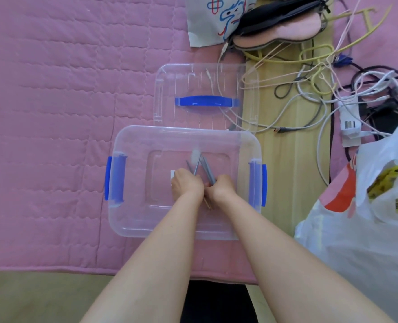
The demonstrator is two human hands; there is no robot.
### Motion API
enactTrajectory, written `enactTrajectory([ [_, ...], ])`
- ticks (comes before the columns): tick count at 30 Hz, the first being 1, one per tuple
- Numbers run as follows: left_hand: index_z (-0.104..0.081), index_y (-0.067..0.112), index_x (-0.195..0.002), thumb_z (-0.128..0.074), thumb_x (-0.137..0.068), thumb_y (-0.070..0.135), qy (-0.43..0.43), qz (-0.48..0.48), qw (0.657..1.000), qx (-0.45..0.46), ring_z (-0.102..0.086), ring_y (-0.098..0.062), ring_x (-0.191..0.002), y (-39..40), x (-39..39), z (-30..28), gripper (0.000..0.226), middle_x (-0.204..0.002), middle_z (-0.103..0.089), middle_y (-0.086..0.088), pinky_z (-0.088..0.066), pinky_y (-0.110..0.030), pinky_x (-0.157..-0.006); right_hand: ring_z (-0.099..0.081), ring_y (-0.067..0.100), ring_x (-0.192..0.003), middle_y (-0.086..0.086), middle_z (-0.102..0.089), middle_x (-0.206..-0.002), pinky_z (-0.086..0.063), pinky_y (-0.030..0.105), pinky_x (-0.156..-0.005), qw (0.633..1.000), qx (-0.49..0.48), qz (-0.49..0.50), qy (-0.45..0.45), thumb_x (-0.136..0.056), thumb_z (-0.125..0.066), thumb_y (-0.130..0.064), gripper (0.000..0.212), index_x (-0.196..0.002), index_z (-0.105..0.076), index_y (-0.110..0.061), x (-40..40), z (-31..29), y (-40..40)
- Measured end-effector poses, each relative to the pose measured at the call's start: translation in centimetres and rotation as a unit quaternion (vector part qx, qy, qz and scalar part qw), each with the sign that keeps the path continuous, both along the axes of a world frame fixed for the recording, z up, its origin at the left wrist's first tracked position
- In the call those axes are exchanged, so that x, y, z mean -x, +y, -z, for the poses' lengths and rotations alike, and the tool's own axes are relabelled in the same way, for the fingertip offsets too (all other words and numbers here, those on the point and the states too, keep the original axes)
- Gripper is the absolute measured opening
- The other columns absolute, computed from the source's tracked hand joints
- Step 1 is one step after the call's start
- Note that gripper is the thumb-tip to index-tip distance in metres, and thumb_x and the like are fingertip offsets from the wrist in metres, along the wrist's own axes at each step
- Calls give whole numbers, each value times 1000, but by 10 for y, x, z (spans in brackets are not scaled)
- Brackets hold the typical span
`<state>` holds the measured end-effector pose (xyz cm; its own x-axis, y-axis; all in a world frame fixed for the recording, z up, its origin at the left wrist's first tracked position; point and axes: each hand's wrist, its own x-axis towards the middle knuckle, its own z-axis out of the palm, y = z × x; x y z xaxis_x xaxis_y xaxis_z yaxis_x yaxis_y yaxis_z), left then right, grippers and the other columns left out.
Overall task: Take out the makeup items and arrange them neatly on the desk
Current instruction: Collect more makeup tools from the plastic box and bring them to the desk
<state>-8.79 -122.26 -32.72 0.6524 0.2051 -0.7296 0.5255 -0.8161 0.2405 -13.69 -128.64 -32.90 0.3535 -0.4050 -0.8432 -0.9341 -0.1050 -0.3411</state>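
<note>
Here, inside the clear storage box (132, 206), my left hand (185, 184) and right hand (223, 188) curl around slim grey makeup brushes (203, 167) fanning beyond my fingers; lifting them together, level, should prevent spills.

Two bare forearms, no sleeves; left hand (186, 185), right hand (223, 187) ringless.

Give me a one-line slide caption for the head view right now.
Both hands, left and right, grip slim makeup brushes inside the open clear storage box; its lid lies behind.
</note>
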Motion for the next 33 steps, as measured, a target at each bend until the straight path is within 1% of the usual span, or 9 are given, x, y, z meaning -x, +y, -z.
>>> enactTrajectory([
  [3,-64,-1,-100,-69,-80,21,-1,6,1000,3,-62,-37,-105,0,0,1,30,-111,-66,-20,-42,-34,-70,-55,19,-68,12,-61,-79,-44,24,-51,999,-21,37,-5,-82,-68,-26,23,-71,-55,-11,0,2,0],
  [7,-62,-1,-98,-56,-87,24,2,47,999,9,-60,-39,-102,9,-1,-3,28,-109,-64,-22,-34,-32,-68,-65,32,-94,20,-68,-102,-48,32,-70,1000,-16,-7,-19,-89,-57,-24,24,-98,-66,-3,-4,-5,4],
  [10,-60,-1,-86,-47,-92,22,28,73,996,50,-59,-41,-98,18,-6,-18,27,-104,-65,-27,-37,-34,-69,-62,34,-100,21,-66,-108,-40,28,-70,999,-5,-33,-36,-96,-48,-26,31,-108,-64,-2,-7,-22,9],
  [14,-55,-3,-77,-39,-94,13,8,78,987,141,-61,-37,-80,29,-7,-55,29,-90,-66,-30,-45,-39,-71,-59,34,-92,22,-63,-96,-44,34,-73,994,-2,-82,-73,-97,-44,-20,23,-98,-59,-2,-11,-59,10],
  [17,-56,-6,-82,-35,-93,7,-31,39,977,208,-58,-25,-57,34,-5,-93,27,-71,-66,-20,-46,-31,-60,-52,28,-81,16,-57,-89,-39,33,-69,990,9,-91,-112,-97,-43,-17,14,-94,-53,-8,-11,-99,8],
  [20,-46,10,-73,-32,-97,10,-65,-20,966,251,-54,-14,-47,38,0,-142,28,-56,-59,-5,-41,-21,-43,-54,24,-78,8,-59,-93,-38,29,-64,981,25,-101,-164,-98,-42,-18,17,-103,-56,-10,-7,-148,6],
  [26,-44,11,-83,-31,-101,18,-99,-141,932,319,-57,-13,-49,69,24,-243,23,-70,-64,-8,-37,-18,-40,-52,16,-74,-8,-52,-76,-47,31,-65,966,-15,-125,-225,-95,-43,-15,15,-99,-56,-20,16,-251,4],
  [28,-44,13,-80,-32,-102,19,-114,-169,921,332,-53,-12,-47,83,38,-276,26,-69,-64,-8,-37,-18,-41,-51,16,-70,-7,-50,-71,-50,39,-72,968,-42,-117,-220,-94,-43,-16,15,-97,-58,-18,23,-283,9],
  [33,-45,8,-83,-33,-104,15,-136,-262,873,388,-47,-10,-38,125,78,-347,25,-70,-61,-15,-35,-14,-36,-49,19,-64,2,-49,-75,-43,37,-62,964,-116,-117,-209,-93,-42,-19,18,-101,-59,-18,41,-352,39],
])
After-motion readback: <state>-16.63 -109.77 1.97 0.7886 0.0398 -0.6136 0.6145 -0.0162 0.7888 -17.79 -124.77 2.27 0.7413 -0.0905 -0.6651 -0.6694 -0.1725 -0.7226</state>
